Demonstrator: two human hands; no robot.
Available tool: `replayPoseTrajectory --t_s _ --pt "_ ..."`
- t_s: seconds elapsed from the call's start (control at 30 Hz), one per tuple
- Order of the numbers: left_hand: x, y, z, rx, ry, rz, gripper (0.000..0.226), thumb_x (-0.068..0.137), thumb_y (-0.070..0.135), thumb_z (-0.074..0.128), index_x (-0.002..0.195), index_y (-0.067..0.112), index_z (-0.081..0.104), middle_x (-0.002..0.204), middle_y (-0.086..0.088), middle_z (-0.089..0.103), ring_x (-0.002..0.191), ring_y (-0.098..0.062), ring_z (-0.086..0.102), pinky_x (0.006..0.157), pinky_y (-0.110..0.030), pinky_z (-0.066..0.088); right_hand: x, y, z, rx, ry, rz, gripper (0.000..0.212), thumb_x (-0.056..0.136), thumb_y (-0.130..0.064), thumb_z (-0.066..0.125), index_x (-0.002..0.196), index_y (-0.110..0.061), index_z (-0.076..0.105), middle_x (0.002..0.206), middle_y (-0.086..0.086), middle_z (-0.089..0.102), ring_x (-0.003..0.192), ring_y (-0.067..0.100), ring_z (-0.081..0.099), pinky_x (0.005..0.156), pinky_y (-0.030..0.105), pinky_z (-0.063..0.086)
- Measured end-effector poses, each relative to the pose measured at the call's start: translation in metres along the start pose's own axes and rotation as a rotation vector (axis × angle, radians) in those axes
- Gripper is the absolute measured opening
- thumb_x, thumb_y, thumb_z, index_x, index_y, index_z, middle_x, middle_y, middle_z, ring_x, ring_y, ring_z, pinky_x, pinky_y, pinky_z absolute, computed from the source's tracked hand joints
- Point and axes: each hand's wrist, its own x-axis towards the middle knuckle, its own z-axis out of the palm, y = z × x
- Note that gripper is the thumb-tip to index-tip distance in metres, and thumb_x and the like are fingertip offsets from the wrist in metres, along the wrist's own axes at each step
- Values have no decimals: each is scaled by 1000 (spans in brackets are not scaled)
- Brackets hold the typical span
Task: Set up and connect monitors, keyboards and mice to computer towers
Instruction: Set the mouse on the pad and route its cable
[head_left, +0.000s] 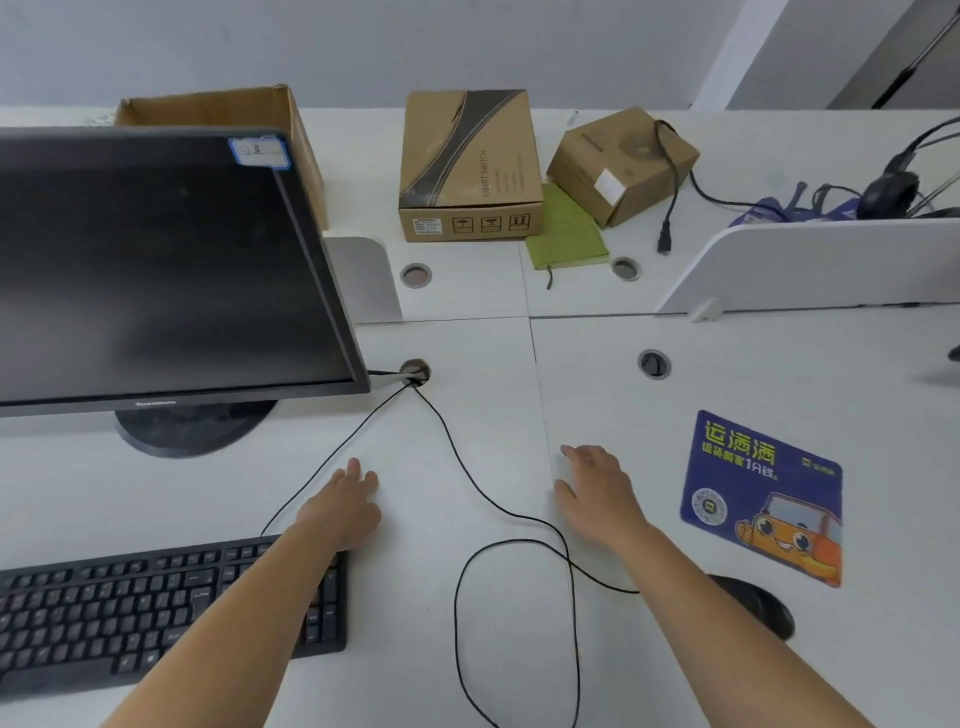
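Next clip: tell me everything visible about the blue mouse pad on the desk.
The mouse pad is a thin, flat blue sheet with rounded corners, printed with yellow-green Chinese characters, a round white code emblem and an orange cartoon car. It lies on the white desk, turned slightly askew, right of the right hand, which does not touch it. The black mouse sits just off its near edge.
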Motion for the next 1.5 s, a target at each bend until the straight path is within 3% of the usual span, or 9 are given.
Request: replayPoseTrajectory --t_s 0.27,0.43,0.6,0.87,0.97,1.07,1.2,1.33,1.5 --pt "-22 59 47 -223 421 -92 48 103 48 32 132 19 57 137 -3 52 125 -22 46 98 -39 40 -65 58 33 19 58 73 35 97 -37 47 129 -23 51 127 -1 49 117 19 49 94 31 43" --pt "-22 134 59 -757 198 -113 86 83 82 41 115 5 63 112 -11 65 108 -29 61 88 -40 49 -84 58 59 -18 8 -84 35 99 -45 47 127 -25 53 124 -4 48 116 16 49 95 28 41" --pt "-26 182 56 -1218 -10 -78 34 92 43 66 106 12 68 83 -2 64 70 -15 54 62 -24 42 -90 62 67 -83 -34 -179 24 105 -31 41 118 -21 59 120 -1 51 113 18 50 90 28 43" --pt "-9 141 27 -1143 380 -263 30 100 23 50 82 8 69 83 -11 72 84 -32 68 77 -37 55 -98 69 67 -156 -103 -121 28 96 -5 42 119 -19 49 119 1 54 100 20 50 76 28 33" --pt "-13 98 9 -932 395 -401 37 105 16 35 117 -6 62 119 -22 63 113 -39 59 96 -42 48 -98 69 65 -101 -53 -107 19 103 -29 40 117 -21 50 117 -3 57 105 19 52 81 30 41" --pt "-11 67 6 -892 425 -381 34 103 14 36 118 -5 60 104 -11 70 103 -35 65 90 -40 51 -98 61 67 -70 -97 -205 38 99 -51 42 125 -23 50 120 -6 50 113 17 49 92 30 41" --pt "-6 55 -15 -1196 608 -346 27 99 19 46 105 1 66 72 3 68 67 -21 61 68 -31 50 -95 41 73 -124 -118 -310 29 103 -38 43 121 -20 56 119 -2 51 110 18 50 86 29 42" --pt "-11 55 -54 -1596 777 -237 42 96 23 61 135 17 51 110 -3 64 86 -16 64 89 -33 54 -92 33 79 -91 -48 -286 25 106 -35 39 118 -22 57 111 -3 54 105 16 52 79 28 43" --pt "-10 60 -14 -887 450 -187 37 95 42 58 115 12 65 105 -7 69 96 -31 67 92 -43 54 -93 32 81 7 -36 -306 28 105 -37 42 125 -31 62 113 -8 53 108 11 51 82 24 42"
